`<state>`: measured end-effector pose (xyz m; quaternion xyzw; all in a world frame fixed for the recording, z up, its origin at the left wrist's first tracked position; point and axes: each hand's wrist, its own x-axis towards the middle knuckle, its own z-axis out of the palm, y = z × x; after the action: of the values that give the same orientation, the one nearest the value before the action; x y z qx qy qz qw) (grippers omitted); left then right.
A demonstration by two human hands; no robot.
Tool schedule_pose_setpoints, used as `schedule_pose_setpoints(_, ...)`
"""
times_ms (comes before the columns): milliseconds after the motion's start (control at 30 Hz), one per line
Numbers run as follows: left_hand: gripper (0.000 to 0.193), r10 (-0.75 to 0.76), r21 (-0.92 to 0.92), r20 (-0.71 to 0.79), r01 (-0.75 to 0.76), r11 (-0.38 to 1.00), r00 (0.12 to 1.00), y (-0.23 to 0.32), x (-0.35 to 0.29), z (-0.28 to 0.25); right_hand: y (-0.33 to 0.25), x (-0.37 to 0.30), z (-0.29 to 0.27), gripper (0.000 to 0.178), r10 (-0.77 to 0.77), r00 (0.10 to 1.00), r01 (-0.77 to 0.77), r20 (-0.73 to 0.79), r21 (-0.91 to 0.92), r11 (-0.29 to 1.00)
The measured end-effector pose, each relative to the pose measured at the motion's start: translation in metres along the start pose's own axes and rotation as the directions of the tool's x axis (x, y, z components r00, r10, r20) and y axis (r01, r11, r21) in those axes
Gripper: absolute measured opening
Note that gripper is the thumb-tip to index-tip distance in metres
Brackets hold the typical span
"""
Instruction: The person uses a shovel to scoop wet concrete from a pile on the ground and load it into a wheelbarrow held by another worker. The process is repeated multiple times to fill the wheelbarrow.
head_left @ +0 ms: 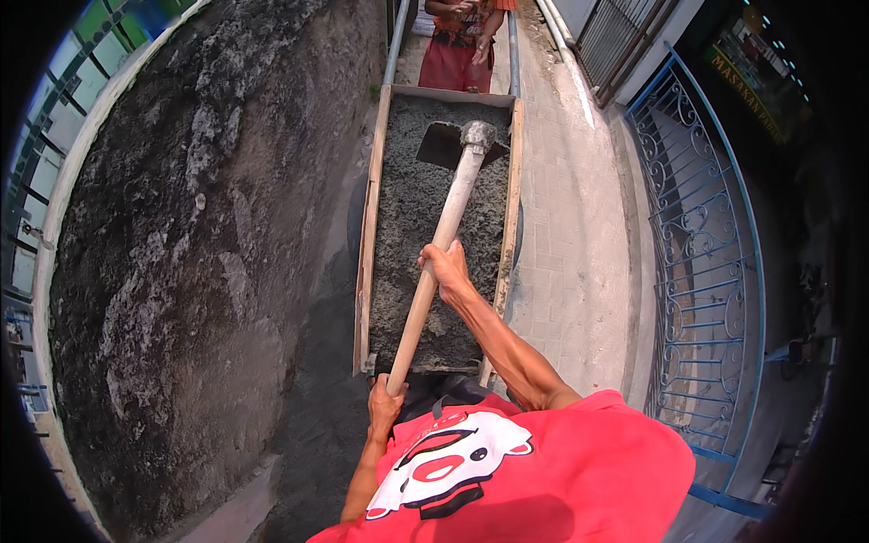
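A hoe with a long wooden handle slants away from me over a cart. My left hand is closed round the handle's near end, close to my body. Further up, near the middle of the handle, my right hand grips it too. The hoe's dark metal blade rests at or just above the grey wet mortar near the far end; whether its edge is sunk in is hard to tell. Wooden boards wall in the mortar on its long sides.
Beyond the cart's far end stands a person in red shorts, between two metal handle bars. A rough dark wall rises on the left. Paving runs along the right, bordered by a blue iron gate.
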<state>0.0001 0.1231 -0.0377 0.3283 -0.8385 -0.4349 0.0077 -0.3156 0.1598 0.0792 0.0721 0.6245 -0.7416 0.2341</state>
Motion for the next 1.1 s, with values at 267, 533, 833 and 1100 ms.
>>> schedule_pose_setpoints(267, 0.040, 0.348, -0.155, -0.235, -0.388, 0.908, 0.908, 0.139, 0.195, 0.076, -0.092, 0.111, 0.007, 0.056, -0.844, 0.527, 0.611, 0.099, -0.735, 0.295)
schedule_pose_setpoints(533, 0.035, -0.064, 0.145, 0.100, 0.049, 0.988, 0.993, 0.053, 0.279, 0.203, 0.095, 0.232, -0.046, 0.067, -0.413, 0.851, 0.274, 0.325, -0.945, -0.178)
schedule_pose_setpoints(833, 0.061, 0.240, 0.345, -0.059, -0.206, 0.916, 0.969, 0.088, 0.266, 0.198, 0.063, 0.198, -0.093, 0.058, -0.613, 0.765, 0.413, 0.196, -0.880, 0.235)
schedule_pose_setpoints(1100, 0.069, 0.677, 0.590, -0.034, -0.532, 0.608, 0.735, 0.171, 0.396, 0.206, 0.026, 0.348, -0.064, 0.068, -0.672, 0.740, 0.323, 0.031, -0.893, 0.314)
